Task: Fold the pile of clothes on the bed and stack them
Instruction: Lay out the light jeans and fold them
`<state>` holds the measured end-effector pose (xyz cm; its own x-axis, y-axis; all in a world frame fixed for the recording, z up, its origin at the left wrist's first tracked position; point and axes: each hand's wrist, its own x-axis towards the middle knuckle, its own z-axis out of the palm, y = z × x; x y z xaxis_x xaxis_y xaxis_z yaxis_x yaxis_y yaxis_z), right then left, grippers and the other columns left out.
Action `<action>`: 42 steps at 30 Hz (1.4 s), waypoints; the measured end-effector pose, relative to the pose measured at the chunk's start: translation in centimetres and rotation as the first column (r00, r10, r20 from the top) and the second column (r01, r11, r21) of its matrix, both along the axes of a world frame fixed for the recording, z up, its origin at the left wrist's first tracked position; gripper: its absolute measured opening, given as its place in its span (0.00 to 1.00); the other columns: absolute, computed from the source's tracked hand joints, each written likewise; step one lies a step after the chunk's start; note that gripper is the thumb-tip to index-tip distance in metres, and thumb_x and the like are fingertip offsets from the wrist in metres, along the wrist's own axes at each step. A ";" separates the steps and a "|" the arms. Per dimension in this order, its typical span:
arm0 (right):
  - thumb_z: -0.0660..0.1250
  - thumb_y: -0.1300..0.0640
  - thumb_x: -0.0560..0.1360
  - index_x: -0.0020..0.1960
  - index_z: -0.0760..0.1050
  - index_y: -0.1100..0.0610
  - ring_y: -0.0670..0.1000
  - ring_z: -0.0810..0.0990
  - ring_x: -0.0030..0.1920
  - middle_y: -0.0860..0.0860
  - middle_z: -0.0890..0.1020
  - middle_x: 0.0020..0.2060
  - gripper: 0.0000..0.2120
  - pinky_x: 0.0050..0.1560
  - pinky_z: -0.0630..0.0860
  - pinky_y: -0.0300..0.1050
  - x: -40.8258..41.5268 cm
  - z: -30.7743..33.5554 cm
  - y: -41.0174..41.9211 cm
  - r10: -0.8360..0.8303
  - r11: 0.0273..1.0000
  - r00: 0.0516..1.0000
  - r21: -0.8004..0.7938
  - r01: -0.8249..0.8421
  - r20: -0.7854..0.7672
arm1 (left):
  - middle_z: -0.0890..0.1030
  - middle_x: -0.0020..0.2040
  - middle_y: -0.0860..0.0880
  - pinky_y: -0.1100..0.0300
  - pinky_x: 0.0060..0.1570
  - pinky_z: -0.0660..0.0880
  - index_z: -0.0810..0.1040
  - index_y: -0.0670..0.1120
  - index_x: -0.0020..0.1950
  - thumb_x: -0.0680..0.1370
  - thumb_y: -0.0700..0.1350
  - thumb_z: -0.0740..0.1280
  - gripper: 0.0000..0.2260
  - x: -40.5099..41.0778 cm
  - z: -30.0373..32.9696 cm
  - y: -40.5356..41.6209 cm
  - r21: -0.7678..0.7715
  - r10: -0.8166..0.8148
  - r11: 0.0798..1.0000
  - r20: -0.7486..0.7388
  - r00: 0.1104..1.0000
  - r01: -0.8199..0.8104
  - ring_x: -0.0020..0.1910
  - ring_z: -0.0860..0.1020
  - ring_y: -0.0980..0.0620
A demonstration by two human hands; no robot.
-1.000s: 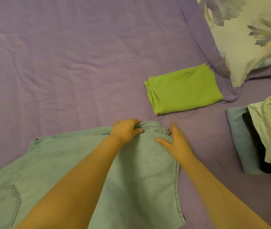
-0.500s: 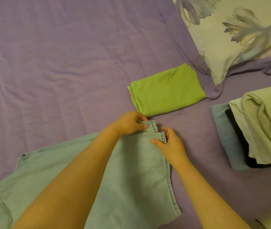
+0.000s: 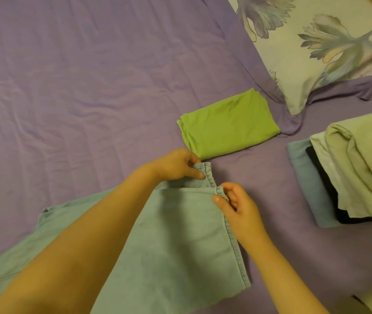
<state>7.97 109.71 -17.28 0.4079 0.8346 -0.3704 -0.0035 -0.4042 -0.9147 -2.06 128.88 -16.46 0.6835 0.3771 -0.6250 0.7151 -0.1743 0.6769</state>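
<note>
1. My left hand (image 3: 177,165) pinches the far hem corner of the light blue jeans (image 3: 180,241) lying at six o'clock on the purple bed (image 3: 89,87); my right hand (image 3: 237,206) pinches the near hem beside it.
2. Done well, I judge, this means matching both hems edge to edge before folding the legs over.
3. The folded green shirt (image 3: 228,124) waits at twelve o'clock.
4. The jeans' waist runs out of frame; the heap of clothes (image 3: 350,168) at three o'clock is hard to sort.

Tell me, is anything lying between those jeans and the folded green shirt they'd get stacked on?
Nothing visible. The jeans, pinched by the left hand and right hand, lie just short of the green shirt, only bare purple sheet between.
</note>
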 end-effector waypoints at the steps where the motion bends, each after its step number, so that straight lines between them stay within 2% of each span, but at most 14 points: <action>1: 0.70 0.57 0.74 0.48 0.75 0.44 0.39 0.78 0.42 0.43 0.81 0.41 0.08 0.44 0.75 0.34 -0.5 1.1 -0.1 0.026 0.999 0.999 0.023 -0.025 -0.047 | 0.71 0.35 0.44 0.59 0.38 0.65 0.78 0.33 0.45 0.73 0.44 0.73 0.13 -0.4 0.8 0.1 -0.052 0.021 0.998 0.006 1.000 -0.021 0.35 0.67 0.50; 5: 0.72 0.58 0.72 0.46 0.76 0.44 0.37 0.80 0.42 0.38 0.82 0.40 0.09 0.42 0.75 0.31 -1.5 4.3 1.3 0.034 0.991 0.997 0.134 -0.025 -0.065 | 0.79 0.42 0.41 0.55 0.47 0.74 0.80 0.31 0.50 0.74 0.41 0.71 0.12 -1.1 3.6 -0.1 -0.237 0.106 0.967 0.062 0.992 -0.088 0.40 0.75 0.49; 8: 0.73 0.58 0.71 0.42 0.75 0.46 0.43 0.77 0.35 0.45 0.80 0.34 0.09 0.37 0.73 0.36 -1.2 5.3 3.0 -0.069 0.979 0.997 0.196 0.060 0.043 | 0.82 0.44 0.43 0.55 0.48 0.76 0.82 0.38 0.49 0.77 0.38 0.66 0.06 -1.7 5.6 -0.5 -0.332 0.151 0.936 0.080 0.985 -0.117 0.41 0.78 0.50; 10: 0.74 0.57 0.70 0.40 0.73 0.45 0.41 0.74 0.34 0.47 0.77 0.35 0.11 0.35 0.70 0.33 -1.1 5.3 3.5 -0.111 0.970 0.983 0.229 0.075 0.149 | 0.82 0.46 0.42 0.54 0.53 0.76 0.81 0.40 0.49 0.79 0.38 0.63 0.07 -2.1 6.6 -0.6 -0.400 0.205 0.904 0.090 0.975 -0.153 0.43 0.79 0.49; 14: 0.75 0.55 0.69 0.38 0.70 0.44 0.42 0.73 0.38 0.43 0.76 0.37 0.14 0.38 0.68 0.30 -1.4 5.0 3.9 -0.151 0.959 0.943 0.275 0.067 0.296 | 0.84 0.46 0.46 0.60 0.48 0.78 0.82 0.42 0.48 0.77 0.50 0.64 0.13 -3.0 8.4 -0.6 -0.552 0.292 0.809 0.084 0.953 -0.199 0.44 0.82 0.52; 16: 0.76 0.56 0.68 0.42 0.70 0.44 0.44 0.75 0.43 0.43 0.76 0.41 0.16 0.41 0.70 0.30 -1.2 4.5 4.1 -0.151 0.961 0.954 0.264 0.081 0.257 | 0.83 0.48 0.44 0.59 0.50 0.77 0.81 0.38 0.51 0.72 0.53 0.68 0.19 -3.1 8.7 -1.0 -0.449 0.204 0.885 0.130 0.970 -0.125 0.46 0.81 0.51; 18: 0.77 0.51 0.65 0.52 0.70 0.45 0.45 0.79 0.51 0.45 0.79 0.51 0.21 0.49 0.75 0.35 -0.7 4.3 4.0 -0.049 0.983 0.997 0.171 0.059 -0.058 | 0.81 0.44 0.44 0.56 0.48 0.75 0.80 0.38 0.48 0.69 0.51 0.71 0.17 -3.1 8.5 -1.4 -0.364 0.215 0.919 0.145 0.966 -0.150 0.41 0.78 0.51; 20: 0.75 0.46 0.63 0.60 0.71 0.45 0.43 0.80 0.55 0.46 0.81 0.55 0.27 0.52 0.78 0.39 0.0 3.5 3.2 0.164 0.986 0.958 0.069 -0.151 -0.236 | 0.79 0.39 0.46 0.58 0.41 0.75 0.78 0.42 0.43 0.70 0.51 0.71 0.12 -3.0 8.3 -1.3 -0.328 0.281 0.920 0.174 0.944 -0.213 0.36 0.76 0.53; 23: 0.75 0.49 0.67 0.55 0.79 0.47 0.43 0.82 0.52 0.43 0.84 0.51 0.17 0.51 0.79 0.39 1.1 2.1 0.7 0.382 0.910 0.897 -0.081 -0.408 -0.223 | 0.78 0.38 0.47 0.61 0.38 0.74 0.77 0.43 0.44 0.73 0.51 0.68 0.11 -3.0 7.9 -0.5 -0.252 0.325 0.930 0.216 0.921 -0.269 0.35 0.76 0.53; 29: 0.70 0.55 0.74 0.57 0.75 0.45 0.39 0.80 0.53 0.41 0.82 0.52 0.13 0.54 0.78 0.41 2.4 1.0 -3.3 0.408 0.894 0.908 -0.156 -0.419 -0.101 | 0.72 0.40 0.44 0.56 0.41 0.67 0.76 0.40 0.47 0.80 0.51 0.63 0.14 -1.1 5.2 -0.2 -0.021 0.298 0.954 0.169 0.939 -0.299 0.40 0.70 0.50; 33: 0.71 0.52 0.74 0.52 0.74 0.59 0.47 0.80 0.44 0.53 0.82 0.44 0.13 0.47 0.77 0.50 2.6 1.2 -4.0 0.343 0.929 0.938 -0.160 -0.333 0.040 | 0.71 0.41 0.44 0.58 0.37 0.64 0.75 0.41 0.47 0.81 0.52 0.60 0.14 1.3 2.8 -0.6 0.098 0.336 0.932 0.132 0.932 -0.350 0.39 0.68 0.50; 36: 0.73 0.56 0.72 0.52 0.81 0.50 0.48 0.83 0.50 0.48 0.85 0.48 0.09 0.45 0.80 0.41 3.8 1.1 -4.5 0.212 0.952 0.931 -0.153 -0.265 -0.296 | 0.69 0.36 0.47 0.60 0.33 0.62 0.72 0.42 0.43 0.81 0.52 0.60 0.15 3.4 1.2 -0.8 0.150 0.371 0.910 0.118 0.921 -0.386 0.34 0.66 0.53; 39: 0.71 0.60 0.72 0.56 0.79 0.51 0.52 0.83 0.53 0.51 0.84 0.52 0.14 0.51 0.80 0.46 5.5 0.1 -5.8 0.183 0.938 0.834 -0.163 -0.307 -0.520 | 0.70 0.33 0.47 0.56 0.35 0.64 0.71 0.44 0.38 0.81 0.52 0.59 0.16 5.1 -0.3 -0.8 0.211 0.413 0.880 0.103 0.905 -0.426 0.35 0.69 0.49; 42: 0.69 0.55 0.74 0.52 0.75 0.52 0.45 0.82 0.48 0.46 0.84 0.46 0.08 0.49 0.79 0.41 6.7 -1.9 -7.0 0.294 0.890 0.927 -0.286 -0.354 -0.233 | 0.79 0.50 0.41 0.48 0.54 0.72 0.79 0.45 0.51 0.81 0.56 0.57 0.17 5.9 -2.0 -1.3 0.398 0.333 0.870 -0.038 0.942 -0.292 0.53 0.75 0.39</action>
